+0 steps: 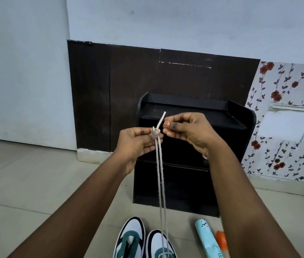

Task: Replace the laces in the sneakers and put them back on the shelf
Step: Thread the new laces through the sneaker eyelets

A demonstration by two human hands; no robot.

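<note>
White lace point(160, 175) doubled, ends up, rising from right sneaker point(161, 244) at 6 o'clock | left hand point(138, 144) pinching both strands | right hand point(186, 133) pinching one tip, likely evening lengths | shelf point(190, 116) at 12 o'clock

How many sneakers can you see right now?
2. Both stand on the floor at the bottom edge, in front of the black shelf: the left sneaker and the right sneaker, side by side, partly cut off by the frame. None shows on the shelf.
</note>
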